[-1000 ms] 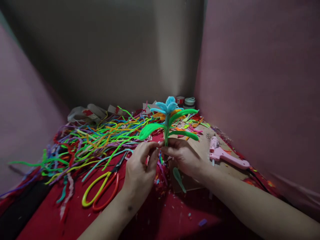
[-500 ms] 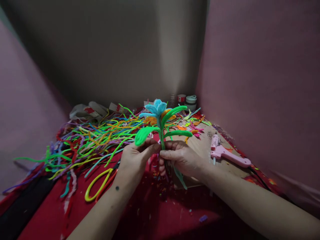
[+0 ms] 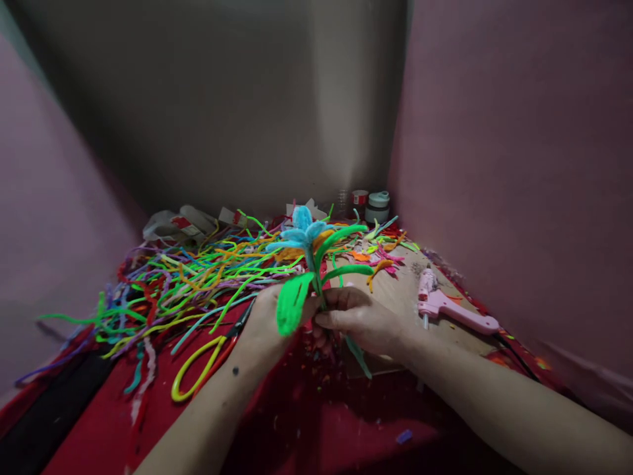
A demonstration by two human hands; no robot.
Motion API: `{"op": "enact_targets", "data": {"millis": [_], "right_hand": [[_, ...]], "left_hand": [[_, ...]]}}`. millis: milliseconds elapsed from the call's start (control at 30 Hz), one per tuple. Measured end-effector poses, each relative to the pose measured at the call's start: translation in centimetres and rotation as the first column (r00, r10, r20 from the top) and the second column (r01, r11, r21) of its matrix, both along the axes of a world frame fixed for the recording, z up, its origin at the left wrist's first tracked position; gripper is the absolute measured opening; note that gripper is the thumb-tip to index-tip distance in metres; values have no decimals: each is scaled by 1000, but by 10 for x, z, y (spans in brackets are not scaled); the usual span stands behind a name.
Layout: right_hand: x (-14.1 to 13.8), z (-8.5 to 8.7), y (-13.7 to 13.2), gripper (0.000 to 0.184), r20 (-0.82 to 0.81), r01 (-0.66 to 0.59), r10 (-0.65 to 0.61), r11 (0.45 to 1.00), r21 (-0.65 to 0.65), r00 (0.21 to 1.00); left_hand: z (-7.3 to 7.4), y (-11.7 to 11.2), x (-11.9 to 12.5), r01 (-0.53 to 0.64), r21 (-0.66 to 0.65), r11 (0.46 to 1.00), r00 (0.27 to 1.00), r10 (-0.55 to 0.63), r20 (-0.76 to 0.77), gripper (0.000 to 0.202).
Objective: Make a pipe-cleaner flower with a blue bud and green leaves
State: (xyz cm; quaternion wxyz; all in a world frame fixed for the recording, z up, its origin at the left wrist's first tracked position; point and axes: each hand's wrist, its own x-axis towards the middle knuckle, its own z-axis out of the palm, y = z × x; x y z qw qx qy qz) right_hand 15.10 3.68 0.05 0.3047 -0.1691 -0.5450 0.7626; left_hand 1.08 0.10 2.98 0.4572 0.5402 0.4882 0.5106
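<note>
A pipe-cleaner flower [image 3: 301, 231] stands between my hands, its fuzzy blue petals at the top and an orange part behind them. Long green leaves curve off to the right of its stem, and a broad green leaf [image 3: 293, 305] hangs in front of my left hand. My right hand [image 3: 353, 320] is closed, pinching the green stem between thumb and fingers. My left hand [image 3: 274, 310] is closed at the stem from the other side, with its fingers partly hidden by the broad leaf. Below my right hand a blue-green strip [image 3: 359, 356] slants down.
Many loose pipe cleaners [image 3: 212, 264] cover the left and back of the red cloth [image 3: 316, 422]. Scissors with a yellow handle [image 3: 198, 369] lie by my left forearm. A pink glue gun [image 3: 455, 310] rests on a board [image 3: 408, 284] at right. A lidded jar [image 3: 378, 206] stands behind.
The flower has tilted left and towards me, so its petals look more open. The broad leaf has swung down in front of my left hand. Both hands remain on the stem.
</note>
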Motion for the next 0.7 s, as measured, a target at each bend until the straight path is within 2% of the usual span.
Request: {"op": "enact_targets", "data": {"millis": [67, 133, 300, 400, 567, 700], "right_hand": [[-1, -1, 0, 22, -24, -7, 8, 999, 45, 1000], [-2, -1, 0, 24, -19, 16, -15, 998, 65, 1000], [-4, 0, 1, 27, 35, 138, -145, 978, 155, 989], [-5, -2, 2, 24, 76, 172, -186, 972, 161, 980], [-8, -2, -1, 31, 185, 129, -151, 984, 125, 971], [-7, -1, -5, 32, 176, 128, -162, 973, 191, 971]], "left_hand": [[1, -1, -1, 82, -30, 996, 997, -82, 10, 10], [1, 0, -6, 87, -30, 996, 994, -85, 66, 9], [2, 4, -17, -89, 93, 992, 983, 72, 169, 16], [3, 2, -14, -146, 152, 977, 974, 115, 194, 14], [9, -5, -1, -272, 99, 957, 933, 237, 272, 19], [13, -8, 6, -311, 106, 945, 901, 257, 350, 18]]}}
